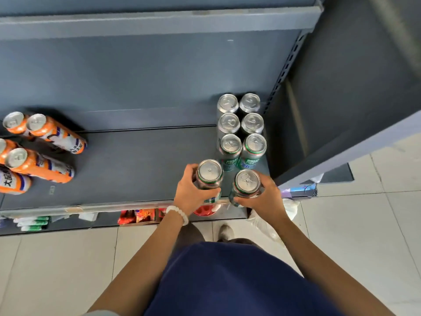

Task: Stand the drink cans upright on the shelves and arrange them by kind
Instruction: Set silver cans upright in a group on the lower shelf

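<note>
My left hand grips an upright green-and-silver can near the front edge of the dark grey shelf. Beside it, my right hand grips a second green-and-silver can, also upright. Just behind them several matching green cans stand in two rows at the shelf's right end. At the far left of the same shelf stand several orange-and-white cans. A white bead bracelet sits on my left wrist.
The shelf's right end panel rises beside the green cans. Above hangs another shelf edge. A lower shelf holds red snack packs and green-and-white packs. A plastic bag lies on the tiled floor.
</note>
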